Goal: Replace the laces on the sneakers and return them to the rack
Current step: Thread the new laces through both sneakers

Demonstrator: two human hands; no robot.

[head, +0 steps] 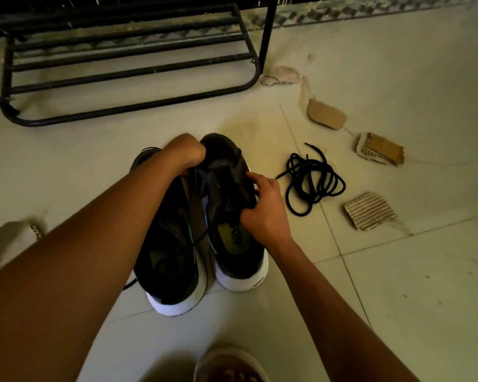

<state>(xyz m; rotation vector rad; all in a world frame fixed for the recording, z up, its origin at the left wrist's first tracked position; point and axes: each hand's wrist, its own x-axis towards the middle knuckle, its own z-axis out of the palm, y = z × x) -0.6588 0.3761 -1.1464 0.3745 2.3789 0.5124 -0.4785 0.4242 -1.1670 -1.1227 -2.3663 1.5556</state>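
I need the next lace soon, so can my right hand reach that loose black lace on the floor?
Probably yes. The loose lace lies close beside the right hand with nothing between them, though that hand grips the sneaker.

two dark white-soled sneakers (pixel 204 230) side by side; black lace (pixel 312 183) coiled beside.

Dim, yellowish light, dark corners (wide-angle bowing), soft blur

A home entryway (tiled floor (pixel 398 285)) with a shoe rack (pixel 133 64).
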